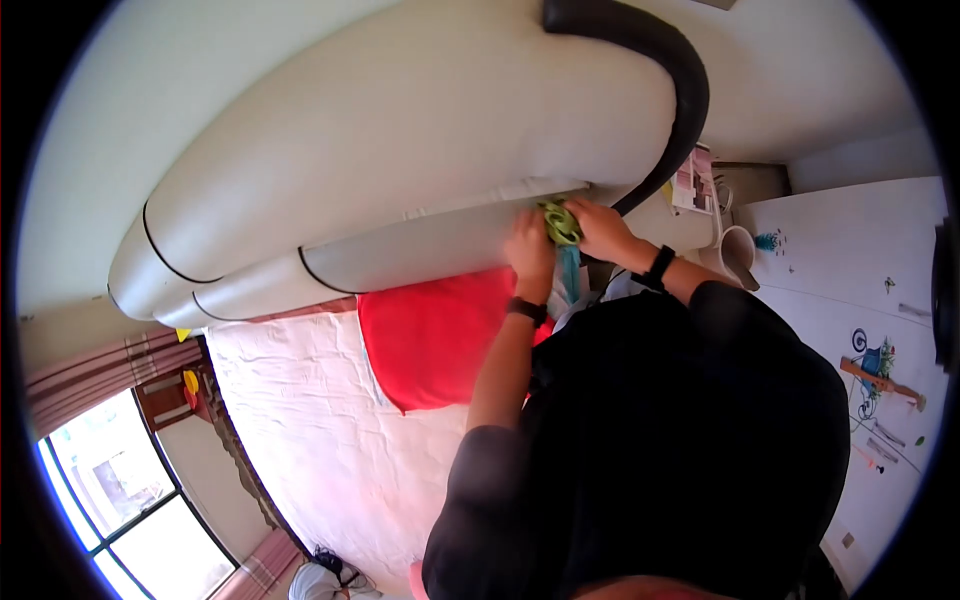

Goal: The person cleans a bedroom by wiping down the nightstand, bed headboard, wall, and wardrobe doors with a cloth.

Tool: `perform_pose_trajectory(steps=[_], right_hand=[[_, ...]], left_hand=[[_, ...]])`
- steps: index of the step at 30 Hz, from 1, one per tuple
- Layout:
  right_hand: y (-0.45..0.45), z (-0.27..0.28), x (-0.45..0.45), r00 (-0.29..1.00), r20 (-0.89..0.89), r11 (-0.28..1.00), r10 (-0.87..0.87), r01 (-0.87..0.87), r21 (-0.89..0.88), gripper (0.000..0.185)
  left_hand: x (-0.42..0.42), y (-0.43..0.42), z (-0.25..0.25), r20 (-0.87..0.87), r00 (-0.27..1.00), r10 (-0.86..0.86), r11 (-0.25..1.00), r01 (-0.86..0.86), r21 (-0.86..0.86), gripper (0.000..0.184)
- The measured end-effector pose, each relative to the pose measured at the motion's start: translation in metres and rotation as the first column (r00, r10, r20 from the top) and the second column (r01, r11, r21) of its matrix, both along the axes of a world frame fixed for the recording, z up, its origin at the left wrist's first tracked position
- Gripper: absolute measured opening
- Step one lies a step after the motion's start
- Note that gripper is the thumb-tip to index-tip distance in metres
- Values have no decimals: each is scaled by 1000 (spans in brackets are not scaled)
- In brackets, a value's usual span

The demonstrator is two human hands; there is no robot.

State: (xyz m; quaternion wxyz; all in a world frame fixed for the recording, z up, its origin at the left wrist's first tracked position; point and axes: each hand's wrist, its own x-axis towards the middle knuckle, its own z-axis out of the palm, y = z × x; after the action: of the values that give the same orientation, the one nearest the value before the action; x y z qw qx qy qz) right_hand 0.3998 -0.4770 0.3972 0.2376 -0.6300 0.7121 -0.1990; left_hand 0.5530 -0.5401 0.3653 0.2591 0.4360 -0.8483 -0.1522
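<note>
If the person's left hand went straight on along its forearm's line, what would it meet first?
Probably the grey padded panel just beyond the left hand; the green bundle sits to that hand's right. The hand is blurred, and depth is unclear from this single view.

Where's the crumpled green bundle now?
In the head view, the green bundle is a bit above and right of centre, between the person's left hand and right hand.
</note>
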Motion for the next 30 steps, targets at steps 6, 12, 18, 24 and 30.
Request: perform_pose_trajectory(steps=[6,12,18,24,30], right_hand=[[72,-5,-75,998,-32,996,-46,49,75,46],[77,86,-128,943,99,863,-317,331,-382,51],[33,116,-167,889,199,677,-413,446,-585,51],[39,94,-186,895,211,676,-394,437,-593,33],[50,66,-198,894,302,735,-332,446,-511,22]], left_hand=[[-62,56,-31,142,932,-332,856,235,460,28],[-127,52,92,-273,909,-316,882,387,269,52],[-194,19,144,-240,921,-306,943,328,54,51],[-207,22,121,-88,935,-345,938,340,-65,35],[-213,39,100,-105,941,-321,946,313,-91,26]])
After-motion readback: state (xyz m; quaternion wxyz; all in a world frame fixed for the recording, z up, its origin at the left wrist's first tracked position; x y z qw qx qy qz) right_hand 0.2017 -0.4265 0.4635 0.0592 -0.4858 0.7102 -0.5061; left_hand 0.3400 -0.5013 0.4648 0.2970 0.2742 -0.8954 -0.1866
